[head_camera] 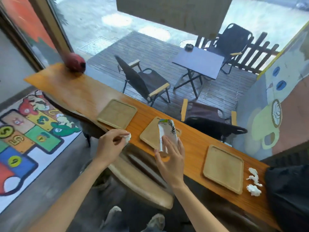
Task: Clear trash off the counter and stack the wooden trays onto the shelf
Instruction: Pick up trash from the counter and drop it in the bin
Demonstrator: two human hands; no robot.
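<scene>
Cup (pixel 167 133) in right hand (pixel 170 159), tissue (pixel 127 137) pinched

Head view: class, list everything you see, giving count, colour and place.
counter: one, orange-brown, along the window.
wooden trays: three, pale tan, spaced along the counter.
paper cup: one, white with print, at the middle tray.
loose tissues: two clumps, white, counter right of the trays.
held tissue: one, white, near the left tray.
round object: one, dark red, counter's left end.
black bag: one, black, counter's right end.
folding chairs: three, black, outside.
play mat: one, multicoloured, floor at left.
left hand: one, pinches the held tissue.
right hand: one, grips the paper cup.
</scene>
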